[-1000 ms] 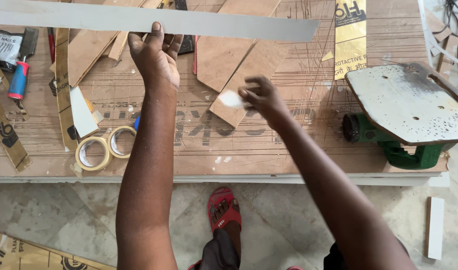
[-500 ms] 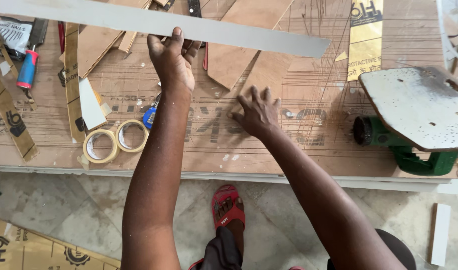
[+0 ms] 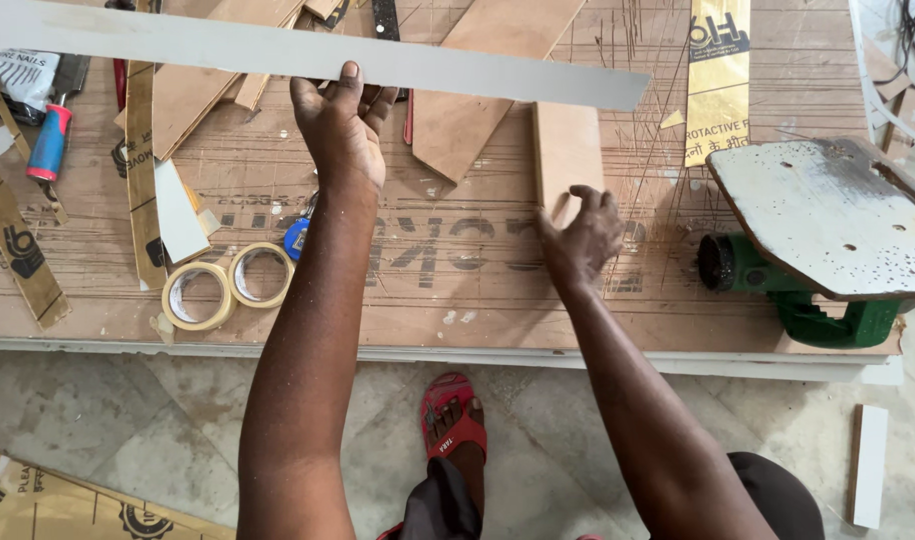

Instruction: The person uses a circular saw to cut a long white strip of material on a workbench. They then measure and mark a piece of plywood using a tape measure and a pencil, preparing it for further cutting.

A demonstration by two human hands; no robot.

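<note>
Nearest the camera, one foot in a red sandal (image 3: 456, 425) stands on the mottled stone floor, below the pale front edge of the worktop (image 3: 458, 300), a scratched brown plywood sheet with faded lettering. On it, the right hand (image 3: 583, 238) lies palm down, its fingers (image 3: 590, 197) loosely spread and curled, the tips resting on the near end of a narrow rectangular wooden board (image 3: 568, 150); they close around nothing. Right of those fingers lies a green power saw (image 3: 778, 290) on its side, its flat grey metal base plate speckled and turned up. Left of the left forearm lie two rolls of cream masking tape (image 3: 223, 285), side by side and touching, and just beyond them a blue tape measure (image 3: 298, 238). Farther out, the left hand (image 3: 340, 125) reaches up to a long, smooth, pale grey laminate strip (image 3: 228, 45) that runs across the view; the fingers (image 3: 352, 75) hold its near edge, the thumb over the top face. Beyond and left of these fingers lie brown wood offcuts, angular and flat, and one red-and-blue handled tool (image 3: 50, 140).
</note>
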